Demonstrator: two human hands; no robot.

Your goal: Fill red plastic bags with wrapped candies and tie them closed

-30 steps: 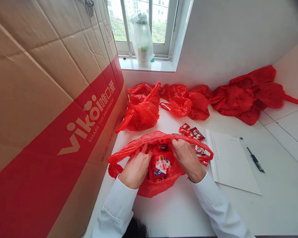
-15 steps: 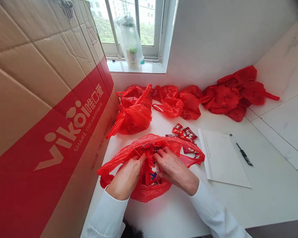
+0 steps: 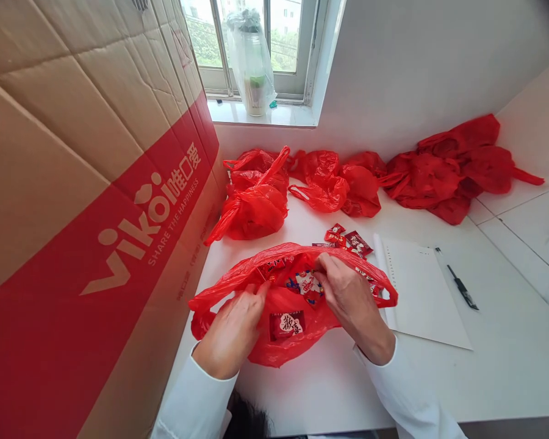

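A red plastic bag [image 3: 274,353] lies spread wide on the white table, with several wrapped candies inside. A dark red candy packet with a white patch [image 3: 287,326] shows flat at its near side. My right hand [image 3: 348,292] is inside the mouth, thumb and fingers closed on a red, white and blue candy packet [image 3: 307,284]. My left hand [image 3: 238,323] reaches over the bag's left side, fingers curled together near more red packets [image 3: 272,267]; what they hold, if anything, is hidden.
Loose candies [image 3: 357,244] lie just beyond the bag. To the right are a notepad [image 3: 423,292] and a pen [image 3: 462,286]. Knotted red bags [image 3: 258,207] and a red bag heap [image 3: 439,174] line the wall. A large carton [image 3: 96,183] stands left; a bagged jar [image 3: 255,79] is on the sill.
My right hand has moved right and away from my left, with the red, white and blue packet at its fingers. The bag's middle has opened up, showing the dark red packet. The view has shifted slightly.
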